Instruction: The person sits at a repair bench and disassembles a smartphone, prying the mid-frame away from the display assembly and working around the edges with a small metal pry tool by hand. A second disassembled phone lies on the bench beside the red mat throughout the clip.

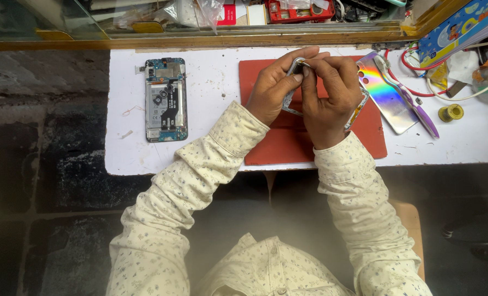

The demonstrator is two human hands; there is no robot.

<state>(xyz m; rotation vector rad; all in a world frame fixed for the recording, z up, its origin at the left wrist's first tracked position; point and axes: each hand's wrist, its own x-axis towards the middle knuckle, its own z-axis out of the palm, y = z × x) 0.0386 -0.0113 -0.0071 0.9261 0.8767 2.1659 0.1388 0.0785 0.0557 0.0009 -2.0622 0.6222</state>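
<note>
Both hands meet over a red mat (277,142) on a white worktop (216,142). My left hand (274,87) and my right hand (331,96) together grip a thin phone frame part (296,68), its edges showing at the top between the fingers and beside the right wrist. Most of the part is hidden by the hands. An opened phone body (166,100) with exposed battery and circuit board lies flat on the worktop, well to the left of my left hand.
An iridescent phone back cover (383,93) lies right of the mat, with a purple-handled tool (416,107) across it. A small solder spool (451,112), red and white wires (419,87) and clutter sit at far right. A wooden-framed glass case (244,33) borders the back.
</note>
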